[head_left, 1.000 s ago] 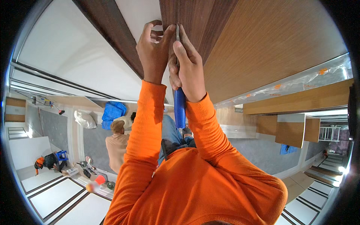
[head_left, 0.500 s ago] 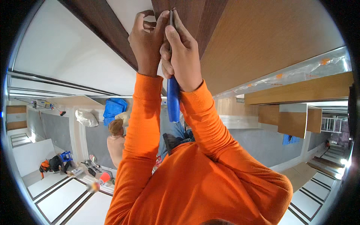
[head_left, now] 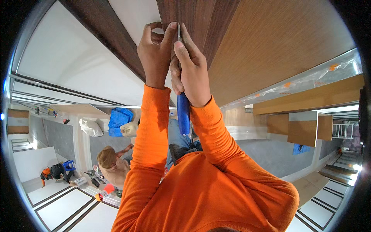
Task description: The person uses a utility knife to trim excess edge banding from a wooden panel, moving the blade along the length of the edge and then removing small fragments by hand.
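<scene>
My right hand (head_left: pixel 192 73) is closed round a blue-handled tool (head_left: pixel 184 116) with a narrow metal blade, its handle hanging down below the palm. The blade points up along a dark brown wood-grain panel (head_left: pixel 201 23). Close on the left, my left hand (head_left: pixel 156 58) has its fingers curled, with one fingertip against the panel beside the blade's tip. Whether anything small is pinched in it is hidden.
A lighter brown panel (head_left: pixel 270 42) spreads to the right and a white panel (head_left: pixel 65 50) to the left. Below are a bare-backed person (head_left: pixel 116 170), a blue tarp (head_left: pixel 119 120), a white sack (head_left: pixel 91 127) and, farther left, another person (head_left: pixel 58 172) bending.
Both hands and the tool appear slightly lower in the picture, with more of the dark panel showing above them. The bare-backed person has shifted down and left, one arm now reaching out.
</scene>
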A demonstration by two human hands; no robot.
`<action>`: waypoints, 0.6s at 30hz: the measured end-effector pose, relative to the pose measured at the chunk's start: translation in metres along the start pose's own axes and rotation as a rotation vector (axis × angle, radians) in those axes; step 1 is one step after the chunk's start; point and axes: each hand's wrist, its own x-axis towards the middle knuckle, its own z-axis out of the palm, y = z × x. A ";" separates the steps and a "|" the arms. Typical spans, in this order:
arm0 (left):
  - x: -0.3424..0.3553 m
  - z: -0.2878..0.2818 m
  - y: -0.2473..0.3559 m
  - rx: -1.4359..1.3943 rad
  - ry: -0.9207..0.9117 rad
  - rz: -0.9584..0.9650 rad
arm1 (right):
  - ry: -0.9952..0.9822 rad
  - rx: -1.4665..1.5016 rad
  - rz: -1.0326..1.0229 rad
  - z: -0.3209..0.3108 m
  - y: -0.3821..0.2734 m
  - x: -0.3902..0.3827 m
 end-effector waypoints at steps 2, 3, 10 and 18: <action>0.000 0.002 0.000 -0.017 0.003 -0.005 | 0.001 -0.007 -0.005 0.000 0.000 -0.001; 0.000 0.002 -0.002 -0.017 0.005 0.014 | 0.005 -0.014 -0.006 0.000 0.000 -0.001; -0.002 -0.001 -0.005 0.033 0.023 0.037 | 0.029 0.020 -0.024 0.007 0.008 -0.002; -0.003 -0.004 0.001 0.041 0.020 0.039 | 0.048 0.030 -0.066 0.009 0.011 0.005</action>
